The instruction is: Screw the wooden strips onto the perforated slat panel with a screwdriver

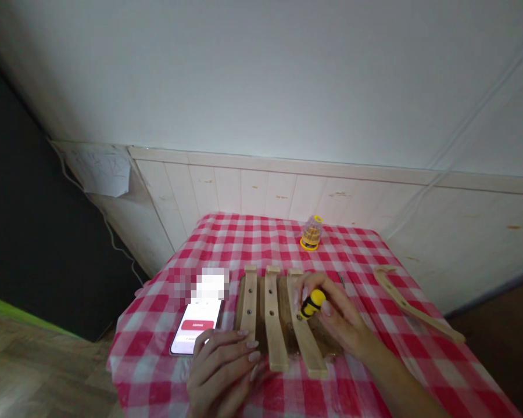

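My right hand [342, 322] is closed around a small yellow and black screwdriver [317, 299], its tip end at a screw hole in the right-hand wooden slat [309, 348]. My left hand [220, 371] is wrapped over the near end of the left wooden slat [250, 296], hiding that end. Between them lies a middle wooden slat [274, 331]. All three slats have dark screws or holes and lie across a brown board [262, 342], which is partly covered by the slats and my hands.
A lit phone [198, 325] lies left of the board. Behind it stands a clear bit holder with a yellow base [311, 235]. One more curved wooden slat [418, 307] rests at the right on the red-checked tablecloth [253, 232]. A white wall borders the table's far edge.
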`<state>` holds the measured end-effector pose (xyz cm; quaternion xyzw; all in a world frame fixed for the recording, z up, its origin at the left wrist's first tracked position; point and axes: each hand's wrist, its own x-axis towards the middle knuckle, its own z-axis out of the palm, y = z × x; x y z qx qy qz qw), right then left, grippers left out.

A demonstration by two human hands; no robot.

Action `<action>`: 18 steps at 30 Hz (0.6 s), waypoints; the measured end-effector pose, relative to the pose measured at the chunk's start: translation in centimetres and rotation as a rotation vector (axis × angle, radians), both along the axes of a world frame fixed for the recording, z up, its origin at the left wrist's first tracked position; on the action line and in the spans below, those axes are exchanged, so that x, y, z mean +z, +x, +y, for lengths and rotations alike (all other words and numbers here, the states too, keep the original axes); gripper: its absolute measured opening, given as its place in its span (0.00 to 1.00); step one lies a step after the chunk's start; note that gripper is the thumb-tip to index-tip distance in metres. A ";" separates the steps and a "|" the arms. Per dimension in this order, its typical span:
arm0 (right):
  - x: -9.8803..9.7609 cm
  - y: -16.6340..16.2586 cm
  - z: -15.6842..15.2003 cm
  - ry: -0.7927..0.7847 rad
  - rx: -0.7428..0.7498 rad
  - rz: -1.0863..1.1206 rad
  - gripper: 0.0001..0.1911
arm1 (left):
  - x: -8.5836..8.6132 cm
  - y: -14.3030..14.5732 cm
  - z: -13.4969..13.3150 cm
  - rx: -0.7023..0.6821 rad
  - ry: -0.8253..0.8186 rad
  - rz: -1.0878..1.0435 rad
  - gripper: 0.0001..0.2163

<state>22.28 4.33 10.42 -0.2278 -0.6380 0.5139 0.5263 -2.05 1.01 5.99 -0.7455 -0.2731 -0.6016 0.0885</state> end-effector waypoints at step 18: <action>-0.1 -1.0 -0.1 -0.186 0.012 0.069 0.29 | -0.3 -0.1 -0.1 -0.023 -0.022 -0.013 0.09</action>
